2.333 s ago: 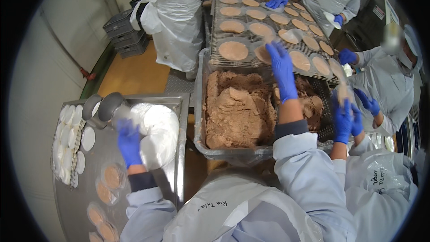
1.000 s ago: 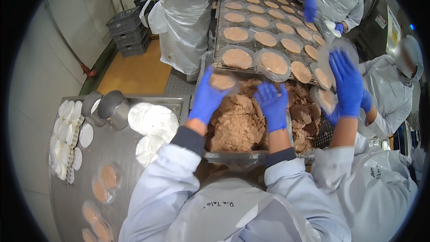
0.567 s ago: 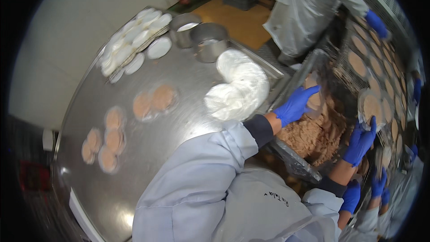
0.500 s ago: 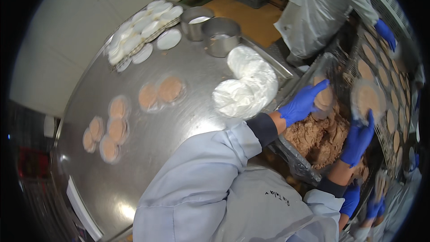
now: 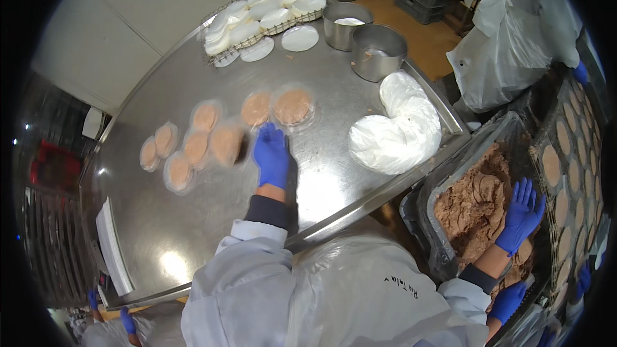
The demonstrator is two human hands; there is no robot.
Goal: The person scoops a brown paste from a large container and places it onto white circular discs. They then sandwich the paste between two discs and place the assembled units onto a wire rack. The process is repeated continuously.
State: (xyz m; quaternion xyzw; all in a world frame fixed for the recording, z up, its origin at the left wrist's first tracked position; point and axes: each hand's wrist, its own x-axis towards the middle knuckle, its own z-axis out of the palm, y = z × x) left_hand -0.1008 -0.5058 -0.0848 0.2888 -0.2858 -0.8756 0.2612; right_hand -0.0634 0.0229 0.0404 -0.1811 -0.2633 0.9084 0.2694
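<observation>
My left hand [image 5: 272, 157], in a blue glove, is over the steel table [image 5: 315, 173] with its fingers extended. Just left of it is a motion-blurred round meat patty [image 5: 227, 143]; a dark gap separates the two. Beyond the fingertips lie two patties [image 5: 256, 109] on clear film, and several more [image 5: 196, 146] sit in a cluster to the left. My right hand [image 5: 522, 215], gloved too, has spread fingers and nothing in it. It hovers by the right edge of a plastic-lined tub of ground meat [image 5: 475, 199].
White discs [image 5: 263, 9] fill a wire rack at the table's far side, near two steel pots [image 5: 379, 51]. Bunched white plastic [image 5: 398, 132] lies at the right edge. A mesh belt [image 5: 572, 173] carries rows of patties. Co-workers stand nearby; one gloved hand [image 5: 508, 302] is near the tub.
My left hand has swung left from over the tub to the table, where a blurred patty now appears. My right hand no longer holds the film-backed patty. The view has shifted left.
</observation>
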